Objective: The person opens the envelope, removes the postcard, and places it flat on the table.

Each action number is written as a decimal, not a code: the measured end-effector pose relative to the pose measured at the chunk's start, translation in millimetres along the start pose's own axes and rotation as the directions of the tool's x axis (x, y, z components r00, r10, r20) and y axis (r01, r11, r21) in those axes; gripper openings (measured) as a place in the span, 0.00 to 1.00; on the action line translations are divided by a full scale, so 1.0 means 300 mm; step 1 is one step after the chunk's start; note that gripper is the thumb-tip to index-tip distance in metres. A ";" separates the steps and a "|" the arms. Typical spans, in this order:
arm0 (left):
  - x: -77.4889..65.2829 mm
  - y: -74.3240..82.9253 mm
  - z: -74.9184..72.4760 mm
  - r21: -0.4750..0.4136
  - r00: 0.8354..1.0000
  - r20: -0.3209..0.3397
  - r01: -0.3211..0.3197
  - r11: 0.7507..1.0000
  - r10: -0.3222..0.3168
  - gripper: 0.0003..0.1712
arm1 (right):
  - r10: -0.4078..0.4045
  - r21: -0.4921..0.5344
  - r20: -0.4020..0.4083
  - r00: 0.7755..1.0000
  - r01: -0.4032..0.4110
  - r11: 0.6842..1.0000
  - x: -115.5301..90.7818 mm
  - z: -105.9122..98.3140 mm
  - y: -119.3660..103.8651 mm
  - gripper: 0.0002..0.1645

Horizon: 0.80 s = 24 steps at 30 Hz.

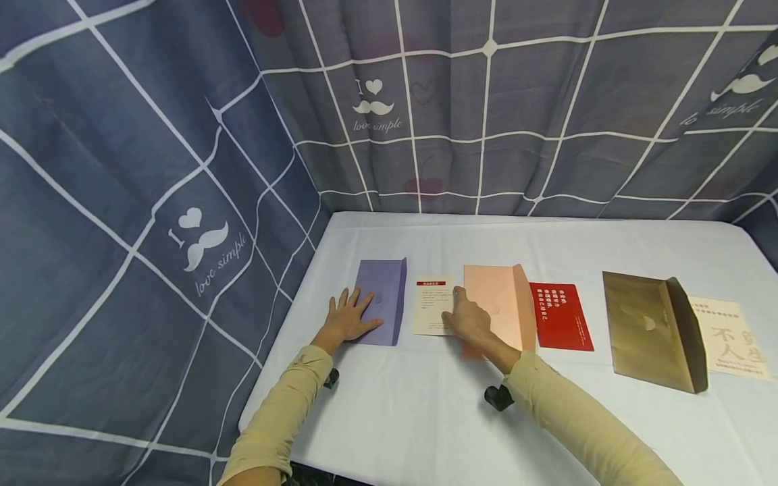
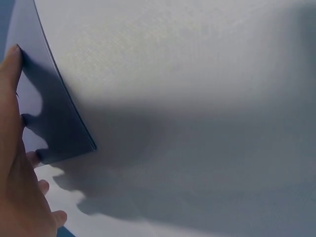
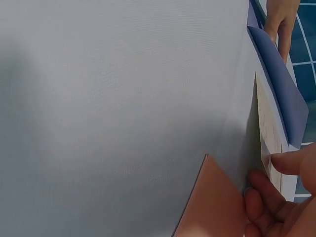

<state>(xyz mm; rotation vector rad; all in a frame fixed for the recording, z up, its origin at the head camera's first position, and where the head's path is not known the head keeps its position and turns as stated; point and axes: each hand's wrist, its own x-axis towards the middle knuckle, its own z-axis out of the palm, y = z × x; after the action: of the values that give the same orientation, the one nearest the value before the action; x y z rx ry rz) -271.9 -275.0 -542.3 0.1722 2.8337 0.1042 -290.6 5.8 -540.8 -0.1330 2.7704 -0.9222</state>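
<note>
My left hand (image 1: 345, 320) lies with spread fingers on the left part of a purple envelope (image 1: 378, 277), whose flap stands along its right side. In the left wrist view, the thumb and fingertips rest on that envelope. My right hand (image 1: 469, 316) pinches the right edge of a cream printed card (image 1: 431, 307) with a red heading. The right wrist view has the thumb on the card's face and fingers behind it, the card (image 3: 268, 131) tilted off the table. Under the right hand and wrist is a peach envelope (image 1: 489, 280) with its flap opened to the right.
Right of the peach envelope lies a red card (image 1: 562, 317) with white writing. Farther right are a gold envelope (image 1: 635, 331), its flap raised, and a cream card (image 1: 729, 331) partly beneath it. A white cloth covers the table (image 1: 413, 405); gridded curtains (image 1: 450, 94) hang behind and left.
</note>
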 end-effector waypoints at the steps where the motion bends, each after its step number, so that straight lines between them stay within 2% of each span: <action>1: 0.000 0.001 -0.001 0.007 1.000 0.005 0.003 1.000 -0.003 0.46 | -0.006 -0.011 -0.003 1.000 0.006 1.000 0.000 0.002 -0.001 0.42; 9: 0.001 0.001 -0.003 -0.021 1.000 -0.003 0.004 1.000 -0.004 0.46 | -0.053 -0.081 -0.015 0.998 0.052 0.995 0.002 0.008 -0.008 0.42; 14: 0.008 -0.002 -0.003 -0.013 1.000 0.018 0.016 1.000 -0.016 0.47 | -0.091 -0.116 -0.025 0.996 0.088 0.989 0.000 0.008 -0.007 0.43; 24: 0.001 0.007 -0.010 -0.015 0.999 0.022 0.025 1.000 -0.025 0.46 | -0.179 -0.212 -0.031 0.983 0.169 0.963 -0.011 0.022 -0.002 0.44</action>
<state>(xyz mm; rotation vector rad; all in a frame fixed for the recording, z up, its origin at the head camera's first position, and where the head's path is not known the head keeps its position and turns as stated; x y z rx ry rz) -272.8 -273.0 -539.5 0.1340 2.8120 0.1181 -286.0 2.0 -544.9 -0.3986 2.9342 -0.6762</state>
